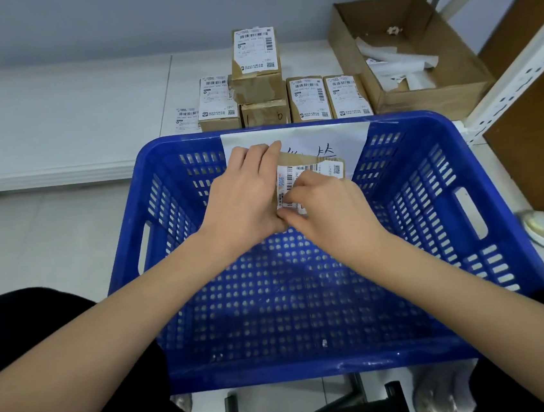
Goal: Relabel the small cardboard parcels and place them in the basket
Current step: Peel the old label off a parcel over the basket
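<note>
1. Parcel (323, 163) in question is a small cardboard box held in the air over the far half of the blue basket (314, 367), just in front of the white paper sheet (350, 137) taped to the basket's far wall.
2. Its long axis runs roughly left to right across the view, with the labelled face turned up toward the camera; the label (290, 183) covers the left part of that face.
3. Left hand (246, 195) wraps the parcel's left end, fingers curled over the far edge, so it is gripping the box and carrying its weight.
4. Right hand (326, 207) sits on the near right side, fingertips bent onto the label's lower corner; whether it pinches that corner to peel it or presses it flat cannot be told.
5. Both hands are on the parcel, but the left alone holds it, so the right is the one free for the label work.
6. Basket floor lies directly below and holds no parcel yet, so placing calls for a short drop straight down.
7. More labelled parcels (306, 98) are stacked beyond the basket, beside an open carton (453, 92) of paper scraps.
</note>
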### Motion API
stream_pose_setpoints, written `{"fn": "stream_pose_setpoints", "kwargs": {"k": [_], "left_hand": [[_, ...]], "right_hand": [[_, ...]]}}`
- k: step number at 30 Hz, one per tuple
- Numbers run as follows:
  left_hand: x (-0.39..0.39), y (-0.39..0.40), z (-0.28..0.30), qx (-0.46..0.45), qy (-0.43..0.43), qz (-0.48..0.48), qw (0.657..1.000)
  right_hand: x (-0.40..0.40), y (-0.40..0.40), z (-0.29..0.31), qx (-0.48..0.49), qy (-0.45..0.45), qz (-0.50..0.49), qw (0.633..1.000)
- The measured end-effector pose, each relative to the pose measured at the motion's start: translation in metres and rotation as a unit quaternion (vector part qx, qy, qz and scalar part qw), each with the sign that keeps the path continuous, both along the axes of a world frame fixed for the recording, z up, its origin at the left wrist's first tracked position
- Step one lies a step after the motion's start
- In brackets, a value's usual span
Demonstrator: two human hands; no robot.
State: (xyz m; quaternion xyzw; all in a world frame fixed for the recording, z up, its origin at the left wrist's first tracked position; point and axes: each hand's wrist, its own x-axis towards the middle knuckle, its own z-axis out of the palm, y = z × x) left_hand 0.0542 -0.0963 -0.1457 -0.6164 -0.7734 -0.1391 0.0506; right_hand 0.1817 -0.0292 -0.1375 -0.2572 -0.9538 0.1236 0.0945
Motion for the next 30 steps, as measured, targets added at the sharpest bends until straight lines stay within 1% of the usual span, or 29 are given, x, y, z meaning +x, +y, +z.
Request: {"fn": "stream_pose_setpoints", "kwargs": {"k": [5,10,15,20,22,25,27,29,30], "left_hand": [[0.001,0.000,0.005,-0.002,-0.011,0.003,1.000],[0.003,0.001,0.004,0.013,-0.001,-0.008,1.000],[0.006,0.003,0.002,0.001,0.011,-0.027,1.000],[0.008,0.003,-0.001,0.002,0.016,-0.020,1.000],[0.009,0.003,-0.001,0.009,0.026,-0.017,0.999],[0.008,0.002,-0.003,0.031,0.037,-0.011,0.999],[0.008,0.002,-0.002,0.035,0.034,-0.011,0.999],[0.008,0.000,-0.002,0.021,0.024,-0.005,0.999],[0.008,-0.001,-0.002,0.012,0.024,0.002,1.000]], "right_hand": [[-0.002,0.000,-0.012,0.053,0.051,0.008,0.997],[0.000,-0.006,-0.016,0.059,0.085,-0.015,0.995],[0.005,-0.009,-0.014,0.079,0.077,-0.024,0.994],[0.004,-0.016,-0.013,0.099,0.052,-0.031,0.993],[0.003,-0.016,-0.015,0.100,0.055,-0.032,0.993],[0.000,-0.019,-0.017,0.118,0.032,-0.036,0.992],[-0.002,-0.019,-0.021,0.110,0.025,-0.033,0.993],[-0.003,-0.015,-0.017,0.107,0.033,-0.038,0.993],[-0.002,-0.010,-0.019,0.081,0.046,-0.045,0.995]]}}
